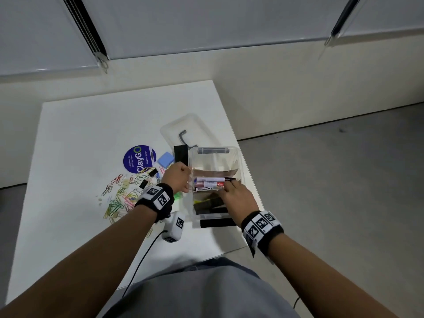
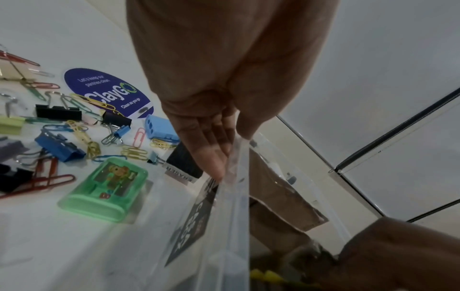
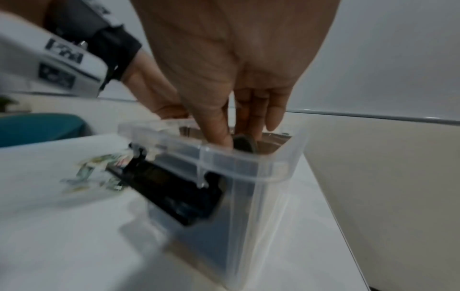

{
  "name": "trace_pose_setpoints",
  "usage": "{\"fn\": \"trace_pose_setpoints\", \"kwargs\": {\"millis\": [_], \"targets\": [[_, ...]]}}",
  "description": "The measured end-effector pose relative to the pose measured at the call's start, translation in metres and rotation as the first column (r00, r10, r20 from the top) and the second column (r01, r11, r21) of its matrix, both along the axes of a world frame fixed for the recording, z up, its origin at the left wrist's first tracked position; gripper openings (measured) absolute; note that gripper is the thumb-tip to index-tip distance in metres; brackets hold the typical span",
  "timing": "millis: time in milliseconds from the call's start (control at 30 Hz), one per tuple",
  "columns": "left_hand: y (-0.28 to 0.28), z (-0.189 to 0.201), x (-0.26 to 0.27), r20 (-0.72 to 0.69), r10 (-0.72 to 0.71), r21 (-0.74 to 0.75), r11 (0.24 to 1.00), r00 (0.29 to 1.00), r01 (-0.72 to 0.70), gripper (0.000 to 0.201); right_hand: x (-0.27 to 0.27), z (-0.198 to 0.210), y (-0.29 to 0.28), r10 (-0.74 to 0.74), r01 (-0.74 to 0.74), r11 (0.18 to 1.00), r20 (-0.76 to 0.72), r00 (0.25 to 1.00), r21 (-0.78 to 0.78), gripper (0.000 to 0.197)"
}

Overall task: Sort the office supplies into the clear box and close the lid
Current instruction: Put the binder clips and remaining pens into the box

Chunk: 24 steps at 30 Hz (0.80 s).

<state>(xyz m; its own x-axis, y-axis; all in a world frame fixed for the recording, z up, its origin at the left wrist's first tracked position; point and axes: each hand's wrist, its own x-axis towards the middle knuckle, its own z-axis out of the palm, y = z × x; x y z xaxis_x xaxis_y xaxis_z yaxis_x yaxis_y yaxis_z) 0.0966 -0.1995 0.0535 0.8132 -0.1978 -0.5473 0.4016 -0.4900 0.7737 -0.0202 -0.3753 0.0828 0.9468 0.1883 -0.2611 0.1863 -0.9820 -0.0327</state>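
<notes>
The clear box (image 1: 240, 162) stands open near the table's right edge, with its lid (image 1: 179, 124) lying behind it. Inside lie markers (image 1: 210, 182), brown paper and dark items. My left hand (image 1: 186, 180) pinches the box's left rim (image 2: 235, 177), thumb inside and fingers (image 2: 211, 157) outside. My right hand (image 1: 227, 185) reaches down into the box; in the right wrist view its thumb and fingers (image 3: 219, 133) pinch the dark end of a marker (image 3: 245, 144). A heap of coloured paper clips (image 1: 121, 193) and binder clips (image 2: 58, 112) lies left of the box.
A green sharpener (image 2: 104, 189), a blue sharpener (image 2: 160, 127) and a black eraser (image 2: 183, 165) sit beside the box's left wall. A round ClayGo sticker (image 1: 139, 159) is on the white table (image 1: 80, 134). A white sensor with a cable (image 1: 174, 226) hangs under my left wrist.
</notes>
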Motion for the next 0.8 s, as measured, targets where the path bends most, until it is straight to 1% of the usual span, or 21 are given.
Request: {"fn": "trace_pose_setpoints", "kwargs": {"millis": [33,100,133,200,267,333,400,433,467,500,533,567,633,700,733,800], "targets": [[-0.001,0.0,-0.001,0.001,0.006,0.006,1.0,1.0,-0.006,0.02,-0.002,-0.001,0.001,0.009,-0.009,1.0,0.002,1.0,-0.018,0.032],[-0.001,0.0,-0.003,-0.009,0.029,0.014,0.999,1.0,-0.029,0.022,-0.002,0.001,0.002,0.007,-0.009,1.0,-0.15,0.989,-0.012,0.024],[-0.002,-0.002,-0.004,-0.018,0.045,0.009,0.999,0.999,-0.045,0.022,-0.001,0.0,0.0,0.0,-0.005,1.0,-0.215,0.977,-0.023,0.027],[0.0,-0.006,-0.006,-0.026,0.07,-0.013,0.997,0.997,-0.07,0.02,0.006,-0.005,-0.004,0.007,-0.015,1.0,-0.28,0.96,-0.027,0.032],[0.003,-0.009,-0.006,-0.039,0.063,-0.051,0.997,0.997,-0.065,0.019,0.014,-0.006,-0.002,0.001,-0.015,0.999,-0.327,0.945,-0.042,0.031],[0.011,-0.009,-0.002,-0.082,0.072,-0.094,0.992,0.994,-0.08,0.023,0.02,-0.006,0.004,0.001,-0.026,0.998,-0.373,0.928,-0.063,0.03],[0.019,-0.016,0.012,-0.106,0.14,-0.075,0.986,0.984,-0.149,0.021,0.023,-0.008,0.008,-0.013,-0.023,0.996,-0.416,0.909,-0.082,0.03],[0.021,-0.021,0.022,-0.073,0.177,-0.025,0.984,0.982,-0.179,0.02,0.024,-0.009,0.01,-0.011,-0.027,0.996,-0.429,0.903,-0.083,0.03],[0.022,-0.029,0.033,-0.004,0.17,0.082,0.982,0.985,-0.169,0.022,0.025,-0.008,0.011,-0.015,-0.023,0.996,-0.438,0.899,-0.082,0.029],[0.022,-0.038,0.044,0.062,0.126,0.211,0.968,0.99,-0.136,0.026,0.025,-0.008,0.012,-0.02,-0.018,0.997,-0.441,0.897,-0.082,0.029],[0.02,-0.046,0.053,0.092,0.072,0.318,0.943,0.993,-0.098,0.031,0.025,-0.008,0.012,-0.029,-0.005,0.997,-0.44,0.897,-0.075,0.029],[0.016,-0.054,0.061,0.101,0.021,0.387,0.92,0.995,-0.059,0.038,0.026,-0.006,0.012,-0.032,0.005,0.998,-0.432,0.901,-0.063,0.028],[0.009,-0.072,0.072,0.072,-0.027,0.433,0.901,0.997,-0.007,0.057,0.026,-0.001,0.012,-0.037,0.03,0.999,-0.433,0.901,-0.023,0.027],[0.004,-0.084,0.076,0.055,-0.024,0.464,0.886,0.998,-0.004,0.072,0.028,0.004,0.009,-0.032,0.054,0.998,-0.458,0.888,0.036,0.028],[0.002,-0.088,0.077,0.06,-0.008,0.456,0.89,0.998,-0.02,0.073,0.03,0.007,0.007,-0.029,0.073,0.995,-0.47,0.882,0.074,0.029],[0.003,-0.091,0.078,0.087,-0.004,0.438,0.898,0.996,-0.034,0.06,0.034,0.014,0.002,-0.013,0.106,0.98,-0.475,0.88,0.169,0.028]]}}
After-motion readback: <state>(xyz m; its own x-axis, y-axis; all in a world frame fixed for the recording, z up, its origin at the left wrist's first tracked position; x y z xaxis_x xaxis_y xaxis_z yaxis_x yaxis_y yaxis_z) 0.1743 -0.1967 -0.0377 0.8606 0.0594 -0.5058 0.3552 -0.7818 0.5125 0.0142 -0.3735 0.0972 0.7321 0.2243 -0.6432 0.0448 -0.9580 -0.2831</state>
